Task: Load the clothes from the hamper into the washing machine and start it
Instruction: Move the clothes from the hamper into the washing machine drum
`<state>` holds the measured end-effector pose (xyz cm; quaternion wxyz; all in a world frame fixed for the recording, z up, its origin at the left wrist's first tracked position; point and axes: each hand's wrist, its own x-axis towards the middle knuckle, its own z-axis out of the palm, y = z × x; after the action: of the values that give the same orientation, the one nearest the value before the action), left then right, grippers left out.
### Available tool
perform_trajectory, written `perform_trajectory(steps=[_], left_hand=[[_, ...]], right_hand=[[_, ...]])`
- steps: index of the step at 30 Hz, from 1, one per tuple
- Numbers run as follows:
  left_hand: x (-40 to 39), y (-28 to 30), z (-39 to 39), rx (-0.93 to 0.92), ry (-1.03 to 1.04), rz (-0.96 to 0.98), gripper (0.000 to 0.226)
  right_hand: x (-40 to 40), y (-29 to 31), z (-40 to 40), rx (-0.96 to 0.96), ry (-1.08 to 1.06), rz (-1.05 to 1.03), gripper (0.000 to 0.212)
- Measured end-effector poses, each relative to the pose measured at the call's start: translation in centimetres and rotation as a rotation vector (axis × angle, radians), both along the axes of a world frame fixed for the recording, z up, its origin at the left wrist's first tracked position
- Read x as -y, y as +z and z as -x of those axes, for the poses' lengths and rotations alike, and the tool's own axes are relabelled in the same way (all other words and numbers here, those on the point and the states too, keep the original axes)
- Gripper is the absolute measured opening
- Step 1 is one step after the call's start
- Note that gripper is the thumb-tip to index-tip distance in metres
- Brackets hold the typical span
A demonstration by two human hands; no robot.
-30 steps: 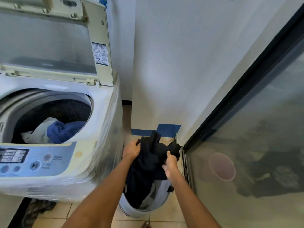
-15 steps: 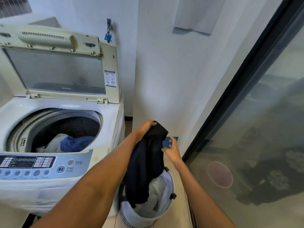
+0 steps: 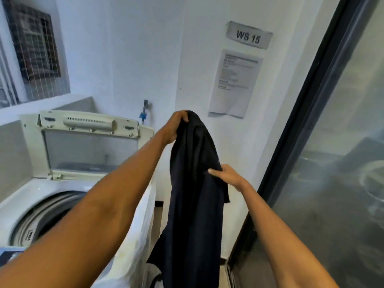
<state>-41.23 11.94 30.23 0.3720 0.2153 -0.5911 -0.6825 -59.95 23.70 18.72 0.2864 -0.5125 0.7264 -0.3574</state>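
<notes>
It was a small laundry corner with white walls. A top-loading washing machine [image 3: 62,194] stood with its lid [image 3: 89,142] raised, a tap [image 3: 143,113] on the wall behind it. A "WS 15" sign [image 3: 248,36] and a printed notice [image 3: 234,84] suggested a numbered workstation rather than a private home.

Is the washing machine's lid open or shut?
Open. The lid stands upright behind the drum opening, which is uncovered.
</notes>
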Motion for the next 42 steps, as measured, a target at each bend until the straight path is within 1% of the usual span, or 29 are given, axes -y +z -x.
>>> perform_trajectory(steps=[2, 5, 7, 9, 11, 12, 14, 15, 17, 18, 19, 20, 21, 23, 26, 28, 30, 31, 32, 33, 34, 36, 37, 38, 39, 40, 42], left_hand=[[1.5, 1.3, -1.4, 0.060, 0.063, 0.102, 0.018], [3.4, 2.1, -3.2, 0.267, 0.170, 0.376, 0.032], [4.2, 2.5, -4.0, 0.326, 0.275, 0.463, 0.028], [4.8, 3.0, -4.0, 0.307, 0.432, 0.477, 0.027], [5.0, 4.2, -3.6, 0.243, 0.518, 0.383, 0.030], [5.2, 4.8, -3.3, 0.179, 0.534, 0.303, 0.027], [5.1, 6.1, -2.8, 0.029, 0.555, 0.161, 0.022], [5.2, 6.6, -2.7, -0.010, 0.578, 0.147, 0.024], [5.0, 7.4, -3.3, -0.022, 0.647, 0.189, 0.026], [5.1, 7.6, -3.8, -0.022, 0.685, 0.198, 0.027], [5.3, 7.9, -4.4, -0.019, 0.724, 0.199, 0.029], [5.5, 8.1, -5.2, -0.017, 0.767, 0.196, 0.031], [6.1, 8.1, -5.9, -0.010, 0.802, 0.201, 0.032], [6.8, 8.2, -6.6, 0.029, 0.833, 0.259, 0.034], [7.1, 8.0, -6.6, 0.060, 0.873, 0.303, 0.035], [7.5, 7.7, -7.0, 0.093, 0.903, 0.275, 0.035], [7.9, 7.4, -7.5, 0.135, 0.901, 0.268, 0.033], [7.7, 7.4, -7.8, 0.146, 0.855, 0.287, 0.033], [7.5, 7.4, -8.1, 0.160, 0.769, 0.313, 0.037], [7.1, 7.5, -8.4, 0.216, 0.652, 0.357, 0.043], [6.7, 7.6, -8.7, 0.354, 0.537, 0.423, 0.049], [6.3, 7.8, -9.2, 0.731, 0.366, 0.565, 0.055], [6.4, 7.8, -9.3, 0.886, 0.314, 0.611, 0.052], [6.6, 7.9, -9.2, 0.980, 0.289, 0.638, 0.042], [6.8, 7.9, -9.1, 1.014, 0.308, 0.675, 0.032], [7.1, 7.9, -8.9, 0.985, 0.385, 0.726, 0.027], [7.4, 7.9, -8.5, 0.818, 0.671, 0.797, 0.026]], right_hand=[[0.8, 3.7, 0.3, -0.038, -0.114, 0.164, 0.034], [1.8, 9.0, 0.0, -0.133, -0.227, 0.381, 0.028], [2.3, 12.1, -0.6, -0.183, -0.276, 0.491, 0.015], [3.1, 14.7, -1.5, -0.242, -0.297, 0.556, 0.010], [4.1, 16.6, -3.0, -0.295, -0.283, 0.605, 0.007], [4.8, 17.3, -3.8, -0.295, -0.274, 0.625, 0.010], [6.1, 18.3, -5.1, -0.243, -0.212, 0.611, 0.028], [6.8, 18.8, -5.5, -0.229, -0.138, 0.580, 0.039], [7.6, 19.7, -5.9, -0.253, 0.120, 0.473, 0.063], [7.8, 20.0, -5.6, -0.299, 0.250, 0.383, 0.074], [8.0, 20.3, -5.2, -0.359, 0.357, 0.290, 0.079], [7.8, 20.6, -4.7, -0.416, 0.429, 0.190, 0.074], [7.6, 20.9, -4.1, -0.447, 0.470, 0.086, 0.064], [7.9, 20.9, -2.8, -0.507, 0.440, -0.059, 0.051], [9.7, 20.6, -2.2, -0.671, 0.384, -0.107, 0.042], [11.0, 20.0, -2.3, -0.740, 0.288, -0.070, 0.043], [11.9, 19.7, -2.4, -0.710, 0.160, 0.024, 0.049], [12.4, 19.6, -2.5, -0.687, 0.102, 0.088, 0.049], [12.8, 19.7, -2.7, -0.664, 0.054, 0.148, 0.047], [13.1, 20.1, -3.0, -0.642, 0.012, 0.206, 0.044], [13.2, 20.5, -3.4, -0.615, -0.029, 0.265, 0.040], [13.3, 22.0, -4.1, -0.607, -0.105, 0.369, 0.033], [13.3, 22.6, -4.3, -0.633, -0.133, 0.400, 0.031], [13.2, 23.2, -4.5, -0.679, -0.158, 0.420, 0.029], [13.1, 23.6, -4.5, -0.748, -0.177, 0.433, 0.027], [13.0, 23.8, -4.4, -0.840, -0.194, 0.441, 0.025], [12.6, 23.9, -3.8, -1.061, -0.213, 0.419, 0.028]])
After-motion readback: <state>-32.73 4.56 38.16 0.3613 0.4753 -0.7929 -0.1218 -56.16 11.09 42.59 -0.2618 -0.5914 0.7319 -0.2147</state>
